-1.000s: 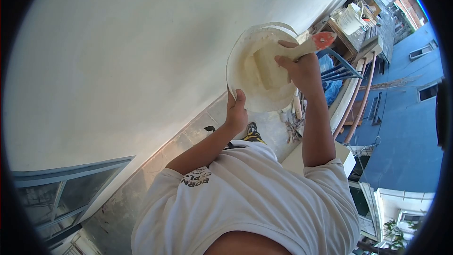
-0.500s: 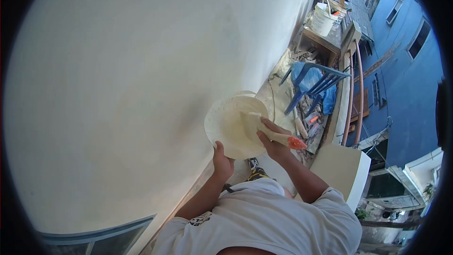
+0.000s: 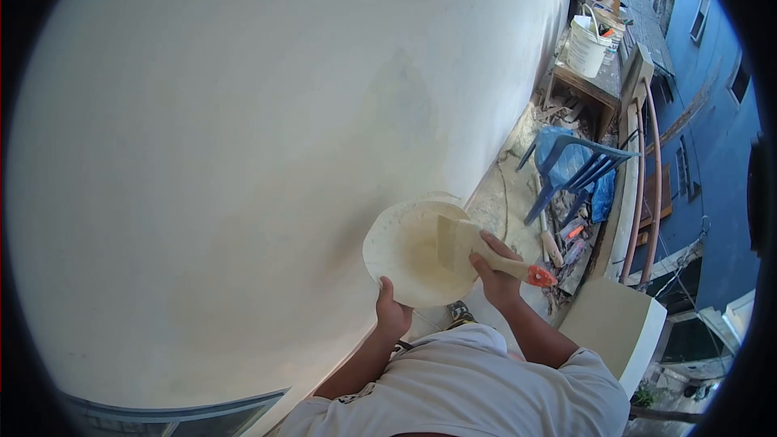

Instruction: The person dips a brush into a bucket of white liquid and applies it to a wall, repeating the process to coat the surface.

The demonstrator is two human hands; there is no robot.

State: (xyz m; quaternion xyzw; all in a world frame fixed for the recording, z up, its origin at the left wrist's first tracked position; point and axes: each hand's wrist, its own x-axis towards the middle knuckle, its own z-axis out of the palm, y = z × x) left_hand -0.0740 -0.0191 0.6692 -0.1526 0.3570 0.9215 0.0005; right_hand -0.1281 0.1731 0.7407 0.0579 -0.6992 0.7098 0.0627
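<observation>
A round, off-white paint bucket [image 3: 379, 231] is held in front of me beside the wall, its inside coated with cream-coloured liquid. My left hand [image 3: 393, 312] grips the near left rim, thumb on top and fingers hidden beneath. In my right hand [image 3: 495, 272] is a wide paintbrush [image 3: 456, 244], fingers wrapped round it where the handle starts. Its pale bristles overlap the right part of the bucket opening, and its red-tipped handle end points right.
A pale wall [image 3: 243, 129] with damp-looking patches fills the left. On the right, a blue plastic chair [image 3: 579, 163] stands among debris and blue plastic. Farther back, a white bucket [image 3: 586, 47] sits on a wooden table [image 3: 597, 85]. A parapet [image 3: 607, 320] with railings [image 3: 654, 182] borders the walkway.
The view has shifted, so the surroundings appear farther right and lower. Both hands keep their holds, and the brush lies slightly farther right over the bucket opening.
</observation>
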